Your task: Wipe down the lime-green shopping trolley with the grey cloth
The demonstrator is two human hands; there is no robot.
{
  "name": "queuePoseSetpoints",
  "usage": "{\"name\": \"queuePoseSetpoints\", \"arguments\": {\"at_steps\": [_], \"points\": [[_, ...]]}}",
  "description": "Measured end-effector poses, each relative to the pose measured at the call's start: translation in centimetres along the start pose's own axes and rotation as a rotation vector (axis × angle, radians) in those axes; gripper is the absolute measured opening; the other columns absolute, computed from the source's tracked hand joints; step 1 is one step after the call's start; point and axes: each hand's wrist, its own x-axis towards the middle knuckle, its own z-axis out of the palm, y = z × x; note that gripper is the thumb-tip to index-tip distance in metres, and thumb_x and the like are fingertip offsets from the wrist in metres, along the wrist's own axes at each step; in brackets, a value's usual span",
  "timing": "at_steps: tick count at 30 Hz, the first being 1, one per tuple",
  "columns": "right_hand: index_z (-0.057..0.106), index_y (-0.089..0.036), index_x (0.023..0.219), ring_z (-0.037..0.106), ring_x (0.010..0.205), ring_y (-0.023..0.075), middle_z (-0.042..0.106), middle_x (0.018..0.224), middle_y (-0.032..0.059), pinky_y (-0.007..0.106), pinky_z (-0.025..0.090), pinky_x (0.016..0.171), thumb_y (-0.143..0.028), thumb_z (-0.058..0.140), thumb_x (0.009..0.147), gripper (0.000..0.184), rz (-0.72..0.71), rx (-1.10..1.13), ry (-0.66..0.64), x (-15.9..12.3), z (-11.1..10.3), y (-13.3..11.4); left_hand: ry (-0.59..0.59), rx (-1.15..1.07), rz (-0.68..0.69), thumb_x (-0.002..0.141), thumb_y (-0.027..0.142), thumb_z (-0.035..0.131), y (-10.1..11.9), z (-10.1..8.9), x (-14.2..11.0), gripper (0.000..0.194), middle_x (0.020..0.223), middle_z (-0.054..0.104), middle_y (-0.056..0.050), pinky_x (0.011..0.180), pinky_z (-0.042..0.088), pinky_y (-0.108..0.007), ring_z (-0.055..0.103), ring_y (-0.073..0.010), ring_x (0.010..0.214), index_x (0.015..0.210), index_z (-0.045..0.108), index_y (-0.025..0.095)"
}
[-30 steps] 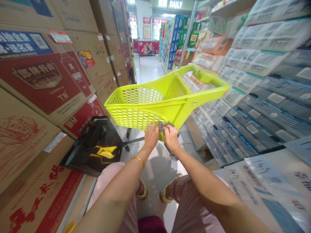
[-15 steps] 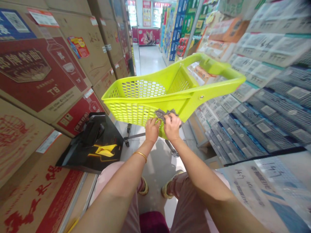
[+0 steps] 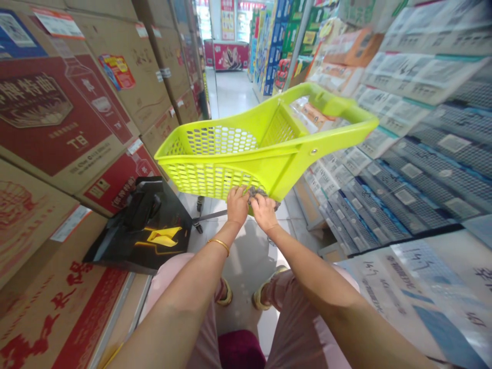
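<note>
A lime-green plastic shopping cart (image 3: 284,159) with a perforated basket stands crosswise in front of me, its handle to the right. My right hand (image 3: 264,211) is closed on a crumpled grey cloth (image 3: 257,191) and presses it against the lower side of the cart. Just to its left, my left hand (image 3: 237,206) has its fingers curled over the lower edge of the basket, close to the cloth. The fingertips of both hands are partly hidden.
Cardboard cartons (image 3: 96,107) are stacked along the left. A black bag (image 3: 126,246) with a yellow mark stands by my left knee. Piled packs (image 3: 403,148) line the right side. Past the cart, the aisle floor (image 3: 230,100) runs to a red freezer (image 3: 230,56).
My right hand and the cloth have moved down and left along the cart's side, closer to my left hand. The whole view has shifted slightly.
</note>
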Motion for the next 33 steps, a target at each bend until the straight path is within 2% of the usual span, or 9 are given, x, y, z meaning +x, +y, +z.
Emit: {"name": "queuePoseSetpoints", "arguments": {"at_steps": [5, 8, 12, 17, 20, 22, 26, 29, 33], "points": [[0.062, -0.019, 0.104, 0.046, 0.09, 0.0203, 0.058, 0.111, 0.0116, 0.034, 0.033, 0.075, -0.017, 0.038, 0.092, 0.027, -0.118, -0.001, -0.15, -1.3, 0.8, -0.5, -0.006, 0.048, 0.008, 0.089, 0.019, 0.05, 0.3, -0.2, -0.1, 0.023, 0.113, 0.063, -0.007, 0.091, 0.042, -0.036, 0.051, -0.023, 0.106, 0.102, 0.067, 0.024], [0.063, -0.019, 0.101, 0.045, 0.088, 0.0196, 0.059, 0.108, 0.0104, 0.033, 0.032, 0.074, -0.017, 0.04, 0.091, 0.025, -0.148, 0.002, -0.154, -1.5, 0.9, -0.6, -0.034, 0.057, 0.031, 0.089, 0.02, 0.051, 0.3, -0.3, -0.1, 0.022, 0.112, 0.064, -0.006, 0.091, 0.042, -0.036, 0.052, -0.0227, 0.105, 0.103, 0.067, 0.025], [0.062, -0.02, 0.102, 0.044, 0.088, 0.0203, 0.057, 0.107, 0.0102, 0.033, 0.031, 0.075, -0.019, 0.037, 0.093, 0.027, -0.088, -0.006, -0.055, -0.2, -0.7, -0.2, -0.049, 0.046, 0.06, 0.09, 0.024, 0.05, 0.0, -0.4, -0.1, 0.022, 0.111, 0.064, -0.005, 0.088, 0.041, -0.034, 0.052, -0.0217, 0.103, 0.104, 0.067, 0.027], [0.063, -0.021, 0.101, 0.042, 0.089, 0.0209, 0.054, 0.105, 0.0103, 0.034, 0.031, 0.078, -0.022, 0.04, 0.091, 0.026, 0.117, 0.046, 0.255, 2.4, -4.0, 0.7, -0.051, 0.082, 0.02, 0.093, 0.024, 0.043, 0.3, -0.7, -0.2, 0.026, 0.106, 0.064, -0.007, 0.086, 0.04, -0.035, 0.051, -0.023, 0.099, 0.101, 0.068, 0.023], [0.062, -0.022, 0.107, 0.042, 0.092, 0.0214, 0.052, 0.109, 0.0105, 0.034, 0.032, 0.08, -0.019, 0.043, 0.088, 0.027, 0.159, 0.078, 0.329, 3.3, -4.9, 0.8, -0.039, 0.093, 0.021, 0.093, 0.024, 0.041, 0.7, -0.9, -0.4, 0.027, 0.104, 0.063, -0.007, 0.085, 0.04, -0.036, 0.05, -0.0234, 0.098, 0.102, 0.067, 0.024], [0.061, -0.023, 0.108, 0.042, 0.091, 0.0215, 0.052, 0.109, 0.0105, 0.035, 0.032, 0.08, -0.019, 0.044, 0.087, 0.028, 0.158, 0.076, 0.303, 3.3, -4.7, 0.6, -0.035, 0.092, 0.013, 0.093, 0.025, 0.041, 0.9, -1.0, -0.5, 0.027, 0.099, 0.063, -0.007, 0.083, 0.04, -0.036, 0.05, -0.0233, 0.096, 0.099, 0.067, 0.023], [0.061, -0.023, 0.109, 0.041, 0.09, 0.0217, 0.052, 0.112, 0.0111, 0.036, 0.032, 0.08, -0.022, 0.043, 0.088, 0.027, 0.121, 0.059, 0.209, 2.5, -3.4, 0.1, -0.054, 0.086, -0.058, 0.093, 0.022, 0.04, 1.0, -0.8, -0.4, 0.032, 0.086, 0.061, -0.008, 0.08, 0.041, -0.036, 0.051, -0.0239, 0.092, 0.076, 0.068, 0.02], [0.059, -0.024, 0.113, 0.041, 0.09, 0.0216, 0.052, 0.114, 0.0112, 0.036, 0.032, 0.079, -0.022, 0.04, 0.09, 0.03, 0.067, 0.048, 0.113, 1.4, -2.2, -0.2, -0.036, 0.086, -0.093, 0.09, 0.017, 0.041, 0.8, -0.6, -0.3, 0.035, 0.085, 0.061, -0.009, 0.081, 0.042, -0.036, 0.052, -0.0242, 0.093, 0.065, 0.066, 0.019], [0.059, -0.022, 0.113, 0.042, 0.091, 0.0214, 0.054, 0.114, 0.0109, 0.035, 0.031, 0.079, -0.02, 0.035, 0.092, 0.031, 0.028, 0.001, 0.005, 0.0, -0.9, -0.4, 0.008, 0.064, -0.06, 0.089, 0.016, 0.045, 0.6, -0.8, -0.3, 0.026, 0.098, 0.064, -0.007, 0.084, 0.043, -0.035, 0.053, -0.0227, 0.097, 0.081, 0.07, 0.02]]}}
